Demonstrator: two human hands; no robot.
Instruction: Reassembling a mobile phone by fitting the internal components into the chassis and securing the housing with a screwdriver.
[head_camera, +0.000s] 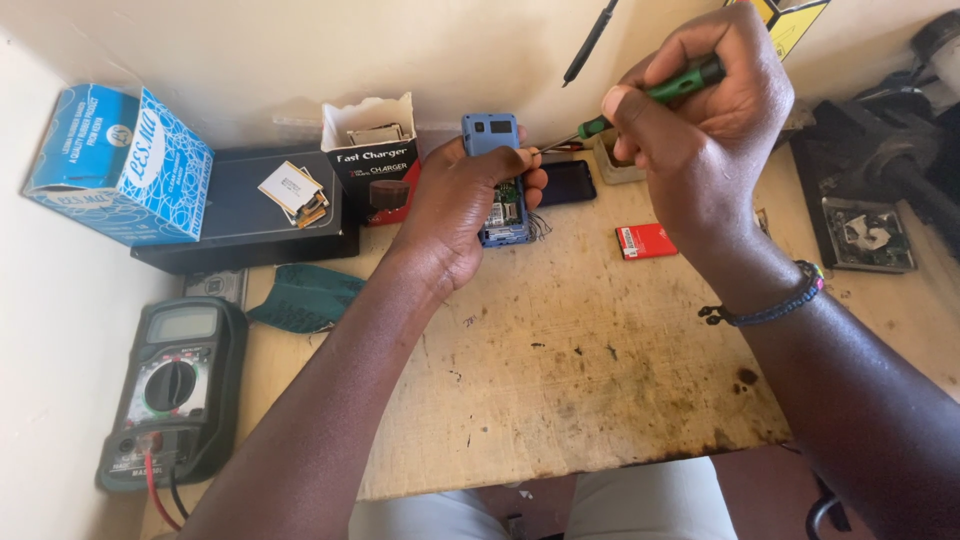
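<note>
A small blue phone (497, 180) with its back off stood upright just above the middle of the stained wooden bench (580, 370), its circuit board and thin wires showing at the lower end. The left hand (462, 210) was wrapped around it from the nine o'clock side, fingers clamped on its edges. At two o'clock from the phone, the right hand (700, 130) was closed in a fist on a green-handled screwdriver (640, 105), whose thin tip reached to the phone's right edge beside the left thumb. A beaded bracelet (770, 305) circled the right wrist.

Just at three o'clock of the phone lay a dark phone screen (566, 182), and farther toward four o'clock a flat red battery (645, 241). At ten o'clock stood an open charger box (372, 160), with a black flat case (240, 220) and a blue carton (120, 165) beyond it toward nine. At eight o'clock, near the bench's left edge, sat a multimeter (172, 390) with red and black leads; a dark green cloth (305, 297) lay between it and the left wrist.
</note>
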